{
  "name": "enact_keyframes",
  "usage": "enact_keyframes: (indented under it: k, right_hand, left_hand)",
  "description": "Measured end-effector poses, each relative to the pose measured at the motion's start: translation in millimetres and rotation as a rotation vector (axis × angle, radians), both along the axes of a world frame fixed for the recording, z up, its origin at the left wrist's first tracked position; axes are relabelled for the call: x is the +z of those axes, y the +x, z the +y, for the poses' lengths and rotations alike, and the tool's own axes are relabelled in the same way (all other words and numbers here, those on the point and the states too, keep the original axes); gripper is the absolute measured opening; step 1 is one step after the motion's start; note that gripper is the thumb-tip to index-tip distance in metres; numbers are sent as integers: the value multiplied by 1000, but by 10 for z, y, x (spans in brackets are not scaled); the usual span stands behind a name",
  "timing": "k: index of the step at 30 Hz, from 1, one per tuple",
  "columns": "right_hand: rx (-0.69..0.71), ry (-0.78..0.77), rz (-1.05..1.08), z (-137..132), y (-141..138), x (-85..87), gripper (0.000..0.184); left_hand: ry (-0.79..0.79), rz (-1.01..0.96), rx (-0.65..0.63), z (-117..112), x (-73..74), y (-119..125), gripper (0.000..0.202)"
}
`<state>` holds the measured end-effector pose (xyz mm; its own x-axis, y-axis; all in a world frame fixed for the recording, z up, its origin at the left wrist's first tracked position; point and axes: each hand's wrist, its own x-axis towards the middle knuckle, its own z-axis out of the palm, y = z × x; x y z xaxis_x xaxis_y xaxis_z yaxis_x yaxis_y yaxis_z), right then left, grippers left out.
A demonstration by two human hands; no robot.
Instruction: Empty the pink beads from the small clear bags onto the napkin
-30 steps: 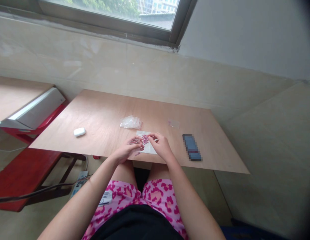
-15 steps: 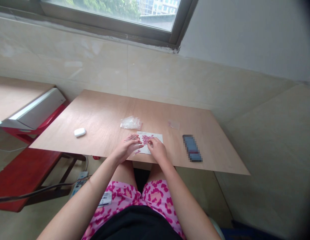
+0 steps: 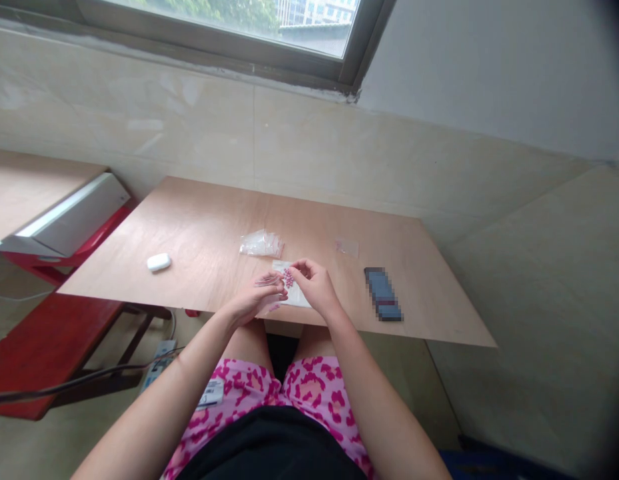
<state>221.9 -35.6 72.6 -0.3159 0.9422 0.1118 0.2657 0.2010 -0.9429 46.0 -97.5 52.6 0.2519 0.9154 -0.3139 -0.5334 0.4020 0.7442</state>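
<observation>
Several small pink beads (image 3: 288, 279) lie in a cluster on a white sheet (image 3: 298, 298) near the table's front edge. At the sheet's left side, my left hand (image 3: 255, 297) is closed on a small clear plastic bag (image 3: 269, 309), which hangs below the fingers with some pink in it. My right hand (image 3: 315, 285) reaches over the sheet from the right and covers part of it. Its thumb and fingertips are pinched together at the edge of the beads; whatever they hold is too small to make out.
Behind the sheet lies a pile of clear plastic bags (image 3: 262, 244), with one more clear bag (image 3: 348, 248) to its right. A phone (image 3: 384, 294) rests on the right of the wooden table (image 3: 204, 213), a white case (image 3: 159, 262) on the left. A red bench (image 3: 34, 347) stands lower left.
My right hand has moved slightly up and away, over the right part of the beads. My left hand stays beside the sheet with the bag, shifted only a little.
</observation>
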Motion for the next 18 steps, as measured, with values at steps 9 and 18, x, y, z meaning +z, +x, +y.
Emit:
enact_keyframes:
  k: [9,18]
  right_hand:
    - [211,232,-221,-165,-100,352,14]
    - [-42,217,-349,70,267,-273,12]
  left_hand:
    - [61,79,-91,-53,116,21,38]
    - [-15,17,-18,-20,98,-8,36]
